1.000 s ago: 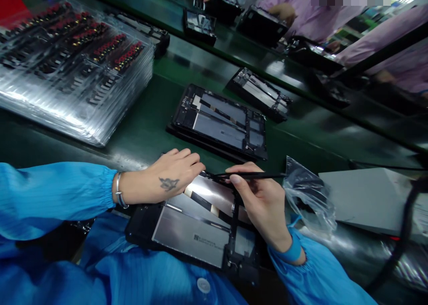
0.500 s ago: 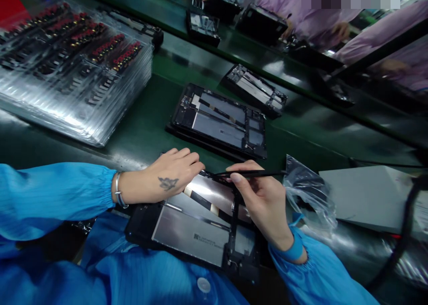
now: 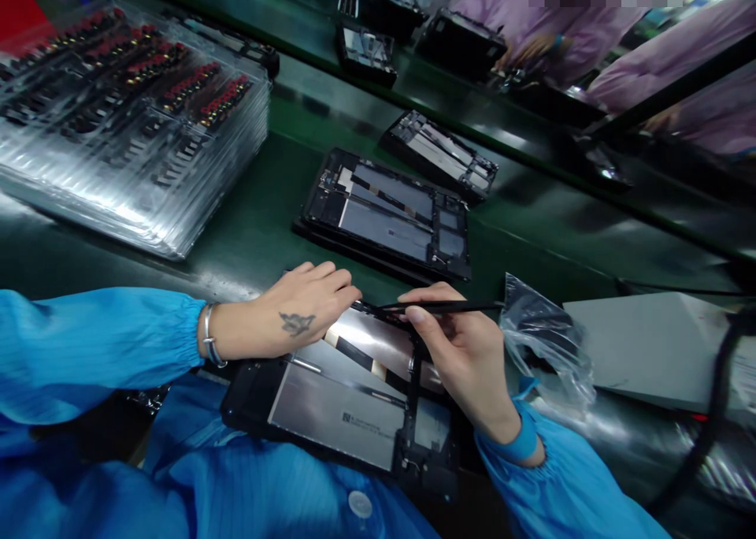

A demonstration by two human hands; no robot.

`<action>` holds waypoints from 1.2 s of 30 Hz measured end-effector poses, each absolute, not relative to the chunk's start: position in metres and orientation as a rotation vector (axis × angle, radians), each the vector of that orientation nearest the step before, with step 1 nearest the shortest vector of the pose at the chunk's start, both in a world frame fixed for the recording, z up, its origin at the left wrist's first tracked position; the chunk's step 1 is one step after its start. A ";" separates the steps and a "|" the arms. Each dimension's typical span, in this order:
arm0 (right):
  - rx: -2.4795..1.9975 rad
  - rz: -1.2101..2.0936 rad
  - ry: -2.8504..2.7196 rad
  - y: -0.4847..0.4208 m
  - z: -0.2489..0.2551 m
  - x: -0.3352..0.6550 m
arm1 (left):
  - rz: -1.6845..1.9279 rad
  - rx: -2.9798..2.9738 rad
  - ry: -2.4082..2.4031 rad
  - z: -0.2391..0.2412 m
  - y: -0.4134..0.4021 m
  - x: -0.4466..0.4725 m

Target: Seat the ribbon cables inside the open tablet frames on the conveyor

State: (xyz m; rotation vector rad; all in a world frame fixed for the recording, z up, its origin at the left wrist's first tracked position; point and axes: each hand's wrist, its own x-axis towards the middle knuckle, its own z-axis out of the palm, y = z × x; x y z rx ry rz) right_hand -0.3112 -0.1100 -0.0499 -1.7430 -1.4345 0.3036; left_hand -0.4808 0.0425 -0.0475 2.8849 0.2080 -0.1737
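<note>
We see a green belt (image 3: 253,224) running under everything, and on its near edge lies the open tablet (image 3: 348,417), back cover off and its silver plates showing; we place all else by that tablet. Far beyond it, across the belt, people in pink sleeves (image 3: 643,82) stand at dark units of their own; their hands are too blurred for us to read. Beyond the open tablet and well to its left sits a stack of clear trays (image 3: 135,153) filled with small black and red parts. Just to its right lies a flat grey slab (image 3: 650,350). Directly beyond it, near but apart, rests a second opened tablet (image 3: 390,216); farther beyond and a little right lies a third (image 3: 440,153). Between the open tablet and the grey slab we see a crumpled clear plastic bag (image 3: 543,342).

The left hand (image 3: 295,318) rests on the open tablet's far left corner, fingers loosely bent and pressing on the frame, gripping nothing that we can see. The right hand (image 3: 466,358) hovers over the tablet's far right part, closed in a pinch on thin black tweezers (image 3: 449,308); their tip points left and meets the far edge just beside the left fingertips. A silver bracelet (image 3: 208,336) circles the left wrist, left of the tablet.
</note>
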 end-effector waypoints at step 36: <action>-1.768 0.287 -1.407 -0.108 -0.049 -0.314 | -0.135 2.858 0.199 -0.047 0.046 -0.481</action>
